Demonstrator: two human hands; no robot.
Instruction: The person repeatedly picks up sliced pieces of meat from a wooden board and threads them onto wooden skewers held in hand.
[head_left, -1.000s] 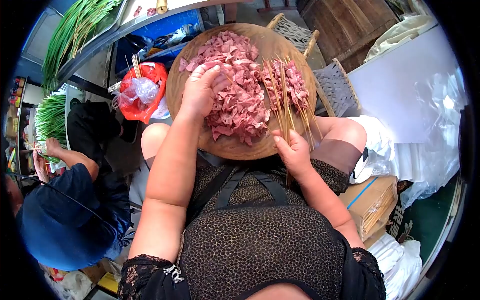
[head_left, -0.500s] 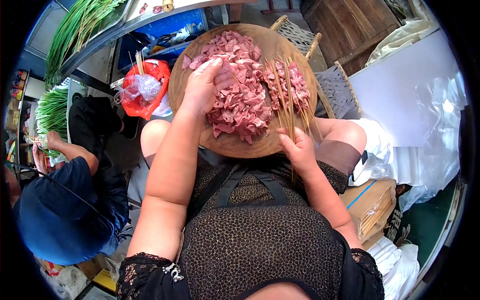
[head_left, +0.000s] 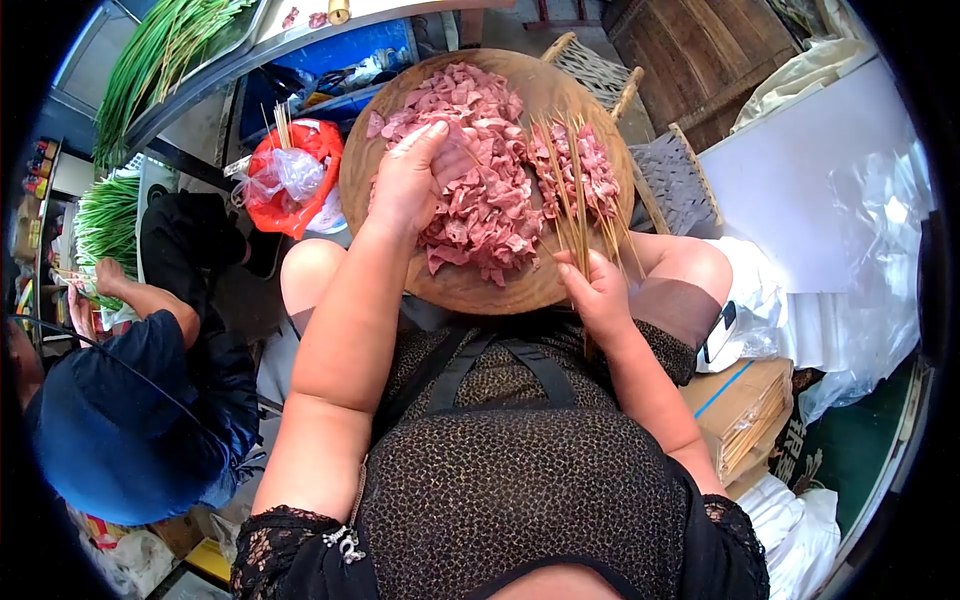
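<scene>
A large pile of sliced raw meat (head_left: pixel 490 215) lies on a round wooden board (head_left: pixel 420 285) in front of me. My left hand (head_left: pixel 405 185) is over the pile's left side, thumb up and fingers curled round a piece of raw meat, partly hidden against the pile. My right hand (head_left: pixel 597 295) is closed on a bundle of thin bamboo skewers (head_left: pixel 578 215) at the board's near right edge. Their long ends fan out away from me. Under and beside them lie meat pieces threaded on skewers (head_left: pixel 595 170).
Left of the board stands a red plastic bag (head_left: pixel 285 200) with skewers upright in it. A person in dark blue (head_left: pixel 150 410) sits at the left, near green stalks (head_left: pixel 108 215). Woven stools (head_left: pixel 670 180) touch the board's right side. A cardboard box (head_left: pixel 735 415) stands at my right.
My left hand has shifted very slightly right and down over the meat. My right hand and the skewers stay almost in place.
</scene>
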